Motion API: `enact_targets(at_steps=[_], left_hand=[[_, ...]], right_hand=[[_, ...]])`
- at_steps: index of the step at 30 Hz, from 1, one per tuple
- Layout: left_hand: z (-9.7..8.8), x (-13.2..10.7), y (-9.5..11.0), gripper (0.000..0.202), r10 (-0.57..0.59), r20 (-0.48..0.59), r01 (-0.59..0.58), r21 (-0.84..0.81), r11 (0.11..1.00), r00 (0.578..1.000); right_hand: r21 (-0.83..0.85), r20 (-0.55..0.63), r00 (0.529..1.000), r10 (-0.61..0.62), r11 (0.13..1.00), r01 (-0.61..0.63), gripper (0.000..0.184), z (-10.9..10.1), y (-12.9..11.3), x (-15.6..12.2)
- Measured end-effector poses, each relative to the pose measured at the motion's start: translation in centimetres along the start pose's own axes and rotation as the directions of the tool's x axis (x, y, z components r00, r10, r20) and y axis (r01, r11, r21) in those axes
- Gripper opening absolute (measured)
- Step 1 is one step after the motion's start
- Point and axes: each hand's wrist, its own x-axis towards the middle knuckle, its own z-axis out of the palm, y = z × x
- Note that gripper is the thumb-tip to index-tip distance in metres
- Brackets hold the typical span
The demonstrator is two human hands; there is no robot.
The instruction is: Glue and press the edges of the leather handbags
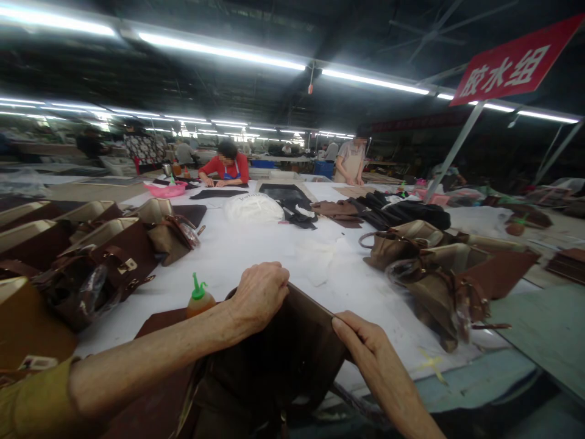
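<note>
A dark brown handbag stands in front of me with its mouth towards me and its inside in deep shadow. My left hand is closed over the far left part of its top rim, fingers curled down. At the right corner of the same rim, my right hand pinches the edge, thumb on top and fingers underneath. A glue bottle with a green spout stands just behind my left forearm. Beside it lies a reddish-brown panel, partly covered by my arm.
Several brown handbags crowd the left side, and more bags stand at the right. Further back on the white table are a white bundle, dark pieces and a pink basin. Two people work across the table.
</note>
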Motion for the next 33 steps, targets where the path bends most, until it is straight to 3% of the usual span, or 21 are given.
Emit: enact_targets(at_steps=[14,21,26,33], left_hand=[[-0.25,0.44,0.29,0.014,0.018,0.022,-0.02,0.06,0.998,1.0],[-0.31,0.05,0.26,0.017,0.052,0.021,-0.053,0.053,0.997,0.998],[-0.72,-0.27,0.5,0.018,0.043,0.063,-0.044,0.006,0.999,0.997],[0.05,0.03,-0.11,0.017,0.062,0.033,-0.062,-0.011,0.998,0.998]], right_hand=[[-0.098,-0.032,0.998,-0.045,0.994,0.042,0.033,0.16,0.03,-0.2],[-0.205,-0.129,0.985,-0.112,0.975,0.084,0.035,0.04,-0.02,-0.42],[-0.216,-0.161,0.983,-0.087,0.975,0.051,0.036,-0.1,0.43,-0.05],[-0.203,-0.092,0.995,-0.049,0.979,0.029,0.036,-0.04,0.59,0.01]])
